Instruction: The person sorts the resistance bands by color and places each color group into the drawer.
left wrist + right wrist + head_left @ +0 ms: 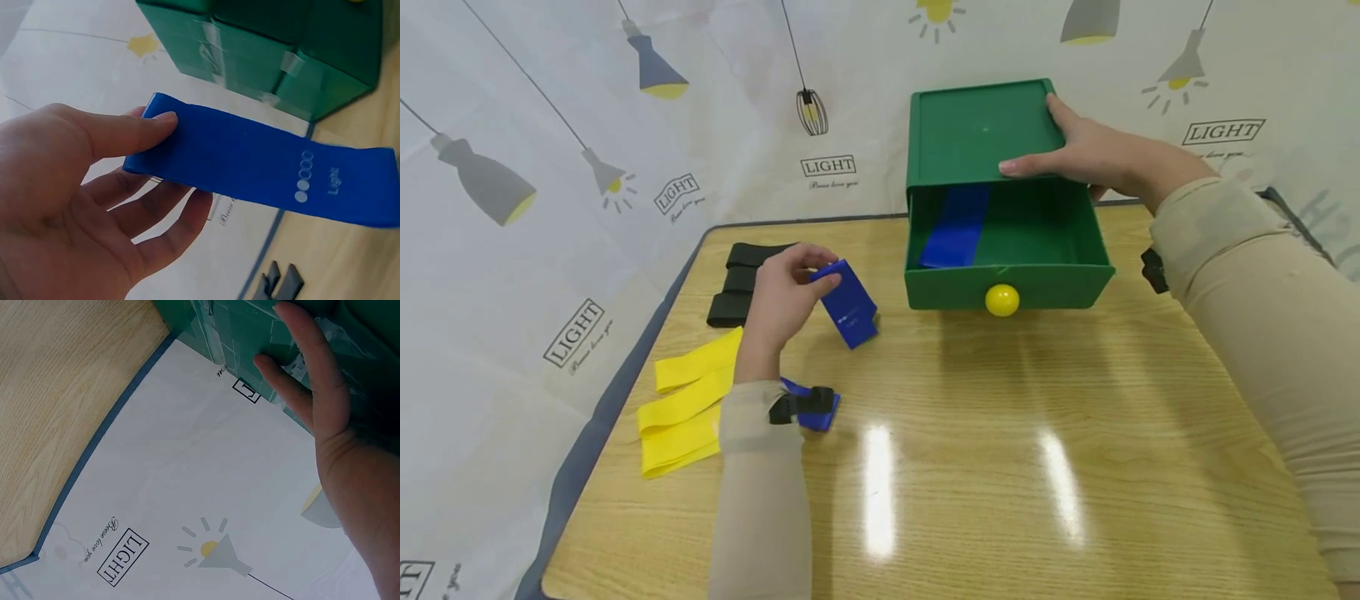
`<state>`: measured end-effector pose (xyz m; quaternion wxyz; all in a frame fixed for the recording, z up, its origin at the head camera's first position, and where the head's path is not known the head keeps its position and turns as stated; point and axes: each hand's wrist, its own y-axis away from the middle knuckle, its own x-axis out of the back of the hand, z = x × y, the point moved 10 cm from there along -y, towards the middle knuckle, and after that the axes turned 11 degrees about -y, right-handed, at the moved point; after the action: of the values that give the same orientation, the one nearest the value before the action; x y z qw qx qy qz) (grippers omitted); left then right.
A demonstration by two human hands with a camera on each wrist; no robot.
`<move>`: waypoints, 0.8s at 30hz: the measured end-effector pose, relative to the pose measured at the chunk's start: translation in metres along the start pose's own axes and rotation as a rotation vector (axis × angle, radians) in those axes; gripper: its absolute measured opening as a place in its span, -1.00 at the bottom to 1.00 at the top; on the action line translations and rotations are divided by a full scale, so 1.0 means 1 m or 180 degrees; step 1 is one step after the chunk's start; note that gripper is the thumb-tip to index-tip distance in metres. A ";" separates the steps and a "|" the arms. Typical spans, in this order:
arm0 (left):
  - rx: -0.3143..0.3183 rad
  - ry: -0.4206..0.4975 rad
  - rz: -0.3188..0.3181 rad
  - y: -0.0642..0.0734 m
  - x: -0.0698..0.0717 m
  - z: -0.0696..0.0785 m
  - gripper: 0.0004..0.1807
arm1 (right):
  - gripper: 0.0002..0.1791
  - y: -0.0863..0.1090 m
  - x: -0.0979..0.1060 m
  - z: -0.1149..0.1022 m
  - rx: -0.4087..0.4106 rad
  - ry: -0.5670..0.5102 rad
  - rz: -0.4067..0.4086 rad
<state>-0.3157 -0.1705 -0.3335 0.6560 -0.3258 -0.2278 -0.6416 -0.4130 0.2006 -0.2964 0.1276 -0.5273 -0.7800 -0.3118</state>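
My left hand point(781, 292) pinches one end of a blue resistance loop band point(850, 308) between thumb and fingers, raised over the table left of a green drawer box. In the left wrist view the band point(262, 165) hangs out flat, printed "Light" with a row of dots. My right hand point(1093, 154) rests on the top right of the green box point(977, 137), thumb along the top and fingers extended at its side. The box's drawer point(940, 289) is pulled out, with a yellow knob point(1002, 300) in front. Inside, at its left, lies another blue band point(957, 229).
Black bands point(741, 279) lie at the table's back left, partly behind my left hand. Yellow bands point(688, 408) lie nearer along the left edge. Beneath my left wrist another blue band point(822, 418) shows in part. A printed curtain point(737, 50) hangs behind the table.
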 end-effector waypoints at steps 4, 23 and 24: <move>-0.0060 0.0007 0.0071 0.002 0.009 0.015 -0.76 | 0.42 -0.001 0.000 0.000 -0.0007 -0.0005 0.0007; -0.0285 0.0148 0.0098 0.022 0.039 0.064 -0.78 | 0.42 0.000 -0.001 0.000 -0.0027 0.0021 -0.0017; -0.0309 0.0151 0.0061 0.024 0.040 0.067 -0.78 | 0.42 0.000 -0.001 0.000 -0.0026 0.0024 -0.0012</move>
<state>-0.2814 -0.1509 -0.2623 0.6508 -0.3442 -0.1777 -0.6530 -0.4123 0.2004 -0.2967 0.1277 -0.5252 -0.7792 -0.3173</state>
